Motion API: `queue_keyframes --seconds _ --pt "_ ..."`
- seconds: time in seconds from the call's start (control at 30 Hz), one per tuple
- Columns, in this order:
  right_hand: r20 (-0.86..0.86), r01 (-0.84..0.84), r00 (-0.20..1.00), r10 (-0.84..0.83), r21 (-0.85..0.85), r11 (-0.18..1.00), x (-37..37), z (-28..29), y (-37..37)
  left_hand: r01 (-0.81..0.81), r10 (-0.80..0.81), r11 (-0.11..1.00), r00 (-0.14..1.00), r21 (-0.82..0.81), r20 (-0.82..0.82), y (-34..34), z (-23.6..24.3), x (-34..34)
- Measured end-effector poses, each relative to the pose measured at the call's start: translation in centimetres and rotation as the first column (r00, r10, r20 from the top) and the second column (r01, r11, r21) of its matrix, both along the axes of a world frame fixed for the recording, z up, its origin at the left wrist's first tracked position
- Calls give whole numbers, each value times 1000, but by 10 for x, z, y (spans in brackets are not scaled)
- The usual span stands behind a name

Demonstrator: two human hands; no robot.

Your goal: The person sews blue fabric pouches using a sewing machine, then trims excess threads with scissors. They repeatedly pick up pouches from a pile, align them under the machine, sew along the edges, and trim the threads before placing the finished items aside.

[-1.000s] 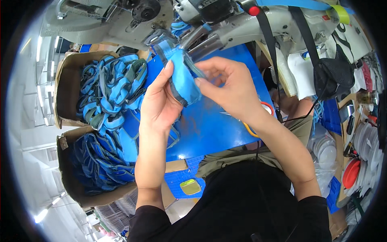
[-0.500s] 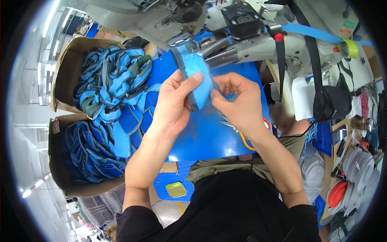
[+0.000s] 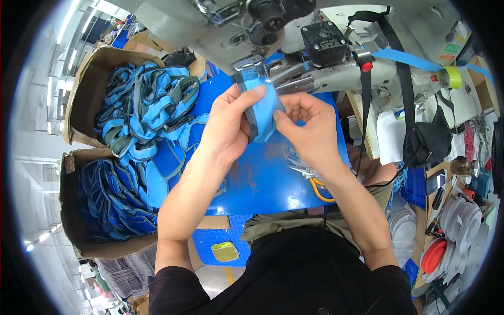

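A light-blue fabric piece [image 3: 265,111] with dark grey edging is at the sewing machine [image 3: 294,81], its far end by the presser foot [image 3: 250,64]. My left hand [image 3: 227,125] grips its left side, thumb on top and fingers underneath. At the opposite edge, my right hand [image 3: 311,126] pinches the fabric between thumb and curled fingers. Scissors [image 3: 319,190] with orange handles lie on the blue table [image 3: 257,184], partly covered by my right forearm.
A cardboard box [image 3: 79,100] at the left overflows with blue and grey fabric strips [image 3: 152,105]. Nearer, another box [image 3: 71,210] holds darker blue edged pieces [image 3: 113,194]. Black straps [image 3: 407,84] and a black pouch [image 3: 428,142] hang at the right. A blue tape [image 3: 409,59] runs toward the machine.
The fabric's far end has moved closer under the presser foot, and both hands still hold it. The view has shifted slightly; more of the scissors shows.
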State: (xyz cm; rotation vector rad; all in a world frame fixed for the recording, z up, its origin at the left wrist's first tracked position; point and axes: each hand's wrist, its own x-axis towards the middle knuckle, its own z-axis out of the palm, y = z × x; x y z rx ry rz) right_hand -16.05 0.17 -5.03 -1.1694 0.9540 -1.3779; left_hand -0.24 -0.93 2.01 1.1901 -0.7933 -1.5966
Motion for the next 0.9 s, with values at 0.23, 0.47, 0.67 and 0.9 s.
queue_keyframes --seconds 0.23,0.47,0.67,0.9 --pt "-69 6 998 -13 -103 995 -6 6 1 -6 79 969 954 -247 288 27 -18 -4" --pt "-166 67 981 -103 -208 976 -9 1 1 -5 11 997 996 -76 91 22 -10 -4" --pt "-194 77 974 -113 -181 980 -4 3 2 31 -26 998 996 -54 85 18 -10 0" --pt "-184 113 973 -140 -150 982 2 10 -3 70 -68 997 997 -46 41 1 -5 7"
